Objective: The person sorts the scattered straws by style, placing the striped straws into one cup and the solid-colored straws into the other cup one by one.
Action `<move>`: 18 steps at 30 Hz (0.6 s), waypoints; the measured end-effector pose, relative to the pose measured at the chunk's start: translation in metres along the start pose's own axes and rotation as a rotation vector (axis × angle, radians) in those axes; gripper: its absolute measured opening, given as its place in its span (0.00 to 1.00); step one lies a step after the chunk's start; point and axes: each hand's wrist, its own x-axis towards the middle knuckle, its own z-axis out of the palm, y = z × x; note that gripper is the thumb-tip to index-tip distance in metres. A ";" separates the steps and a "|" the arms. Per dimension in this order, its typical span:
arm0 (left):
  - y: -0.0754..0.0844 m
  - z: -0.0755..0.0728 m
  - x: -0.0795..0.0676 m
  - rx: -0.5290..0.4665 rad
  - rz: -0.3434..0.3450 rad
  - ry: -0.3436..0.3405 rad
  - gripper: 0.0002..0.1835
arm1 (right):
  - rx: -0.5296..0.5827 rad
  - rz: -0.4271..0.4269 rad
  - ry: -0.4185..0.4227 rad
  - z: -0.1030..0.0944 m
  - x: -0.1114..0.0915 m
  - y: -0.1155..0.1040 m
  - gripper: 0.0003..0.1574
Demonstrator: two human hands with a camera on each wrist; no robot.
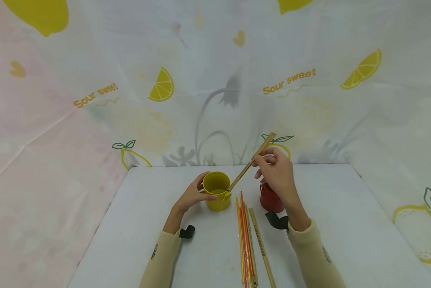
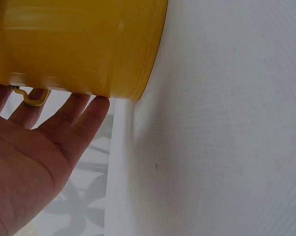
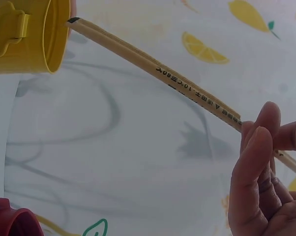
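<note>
Slim red and yellow plastic straws (image 1: 247,240) lie unheld on white table (image 1: 129,240) | left hand (image 1: 193,195) grips upright yellow metal bucket (image 1: 217,205), no straw seen inside | right hand (image 1: 278,170) pinches tan printed straw (image 1: 245,170), lifted, tip at bucket's rim, not visibly in

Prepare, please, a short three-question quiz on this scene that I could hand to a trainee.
1. Multiple choice: Which hand pinches the raised tan stick? A) left; B) right; C) neither.
2. True or false: In the head view, the yellow cup is to the left of the red cup.
3. Short answer: In the head view, what lies on the white table between the left sleeve and the right sleeve?

Key:
1. B, the right hand.
2. True.
3. Thin sticks in yellow, red and tan.
</note>
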 end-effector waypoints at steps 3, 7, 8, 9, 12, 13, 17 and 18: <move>0.000 0.001 0.001 0.007 0.003 0.000 0.47 | 0.014 -0.033 0.013 -0.001 -0.001 0.000 0.19; 0.000 0.001 0.002 0.014 0.015 0.001 0.47 | 0.032 -0.057 0.022 -0.001 -0.001 0.001 0.20; 0.000 0.001 0.002 0.018 0.016 0.001 0.47 | 0.038 -0.061 0.021 0.000 -0.001 0.001 0.19; -0.001 0.001 0.002 0.019 0.016 0.000 0.47 | 0.041 -0.063 0.021 0.000 -0.001 0.001 0.19; -0.001 0.000 0.001 0.025 0.017 -0.001 0.48 | 0.062 -0.081 0.017 0.002 -0.001 0.003 0.19; -0.002 0.000 0.001 0.028 0.017 0.000 0.48 | 0.071 -0.089 0.018 0.004 0.000 0.003 0.18; -0.004 0.000 0.001 0.032 0.019 0.011 0.47 | 0.124 -0.127 0.027 0.009 0.000 0.007 0.17; -0.004 0.001 0.001 0.031 0.020 0.014 0.47 | 0.132 -0.133 0.030 0.010 -0.002 0.004 0.15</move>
